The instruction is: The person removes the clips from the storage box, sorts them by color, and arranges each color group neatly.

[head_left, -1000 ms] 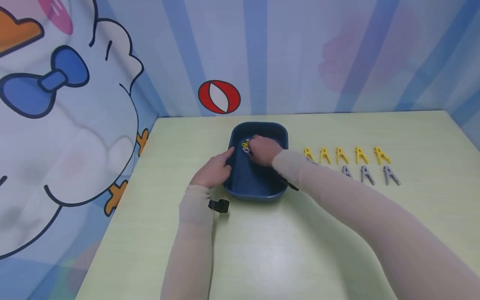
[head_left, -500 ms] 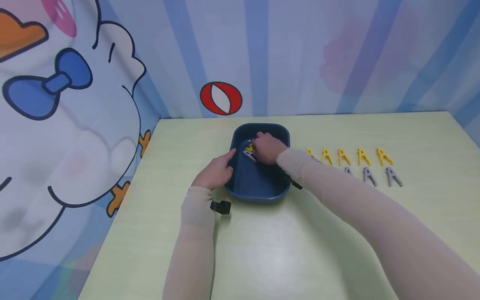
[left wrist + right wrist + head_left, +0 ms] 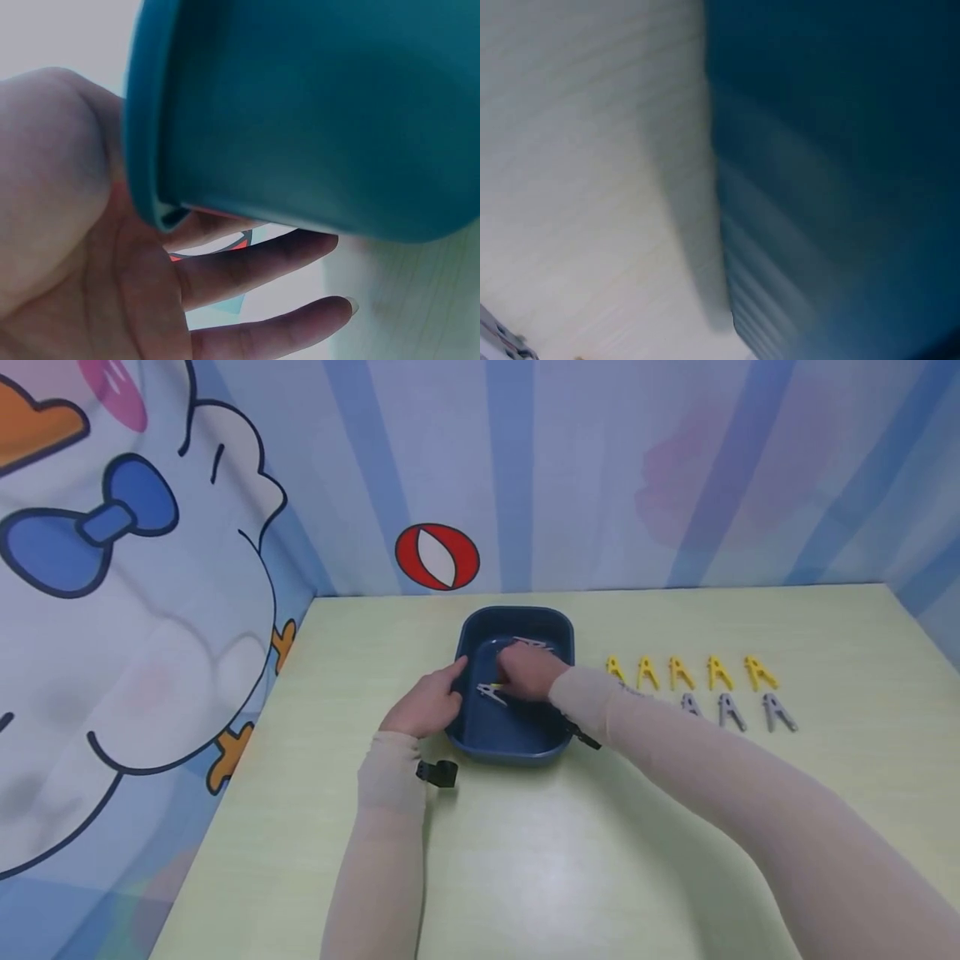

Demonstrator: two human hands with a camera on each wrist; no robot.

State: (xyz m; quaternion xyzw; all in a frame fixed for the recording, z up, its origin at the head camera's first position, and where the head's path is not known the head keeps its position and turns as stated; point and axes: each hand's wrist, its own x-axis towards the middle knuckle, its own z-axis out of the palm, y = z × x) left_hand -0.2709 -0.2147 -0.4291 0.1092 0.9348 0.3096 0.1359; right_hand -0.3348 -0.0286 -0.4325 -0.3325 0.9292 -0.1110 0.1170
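Observation:
A deep blue plastic tub (image 3: 510,752) stands on the table. My left hand (image 3: 422,703) holds its left rim, with the thumb at the rim and the other fingers along the outer wall in the left wrist view. My right hand (image 3: 528,672) reaches down inside the tub, fingers bent downward and their tips hidden. A grey clothespin (image 3: 491,694) lies at those fingers, with a bit of yellow showing beside it. Behind the hand lies another grey clothespin (image 3: 532,643). I cannot tell whether the right fingers pinch anything.
Right of the tub, several yellow clothespins (image 3: 679,673) form a row on the pale table (image 3: 495,852). A row of grey clothespins (image 3: 731,712) lies nearer, partly covered by the right sleeve (image 3: 675,743). A printed cloth wall (image 3: 585,477) stands behind.
Inside the tub, the right hand has shifted about. A grey clothespin now lies nearer the tub's front, and another has come into view at the back. The left hand stays at the rim.

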